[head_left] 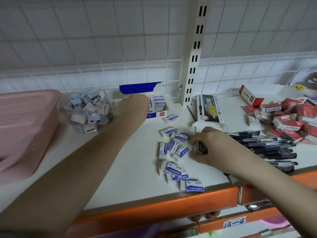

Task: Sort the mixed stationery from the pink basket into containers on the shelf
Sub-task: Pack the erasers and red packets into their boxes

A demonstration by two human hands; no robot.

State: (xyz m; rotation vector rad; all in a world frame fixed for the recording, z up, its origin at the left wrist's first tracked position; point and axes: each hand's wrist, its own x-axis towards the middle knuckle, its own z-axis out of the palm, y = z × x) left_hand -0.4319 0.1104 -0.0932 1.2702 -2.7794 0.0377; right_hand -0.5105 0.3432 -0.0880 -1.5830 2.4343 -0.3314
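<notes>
The pink basket [25, 121] stands on the shelf at the far left. My left hand [135, 103] reaches into the open eraser box [157, 115] at the back, its fingers hidden against the packed erasers. Several loose white-and-blue erasers [173, 152] lie scattered mid-shelf. My right hand [211, 146] rests at the right edge of that pile, fingers curled round something small and dark that I cannot identify. A clear jar of sharpeners [89, 110] stands between basket and box.
Black pens [271, 150] lie heaped to the right, behind my right hand. A black-and-white pen box [209, 109] stands by the slotted upright [193, 54]. Red eraser packs [289, 121] pile at the far right. The orange shelf edge [154, 208] runs along the front.
</notes>
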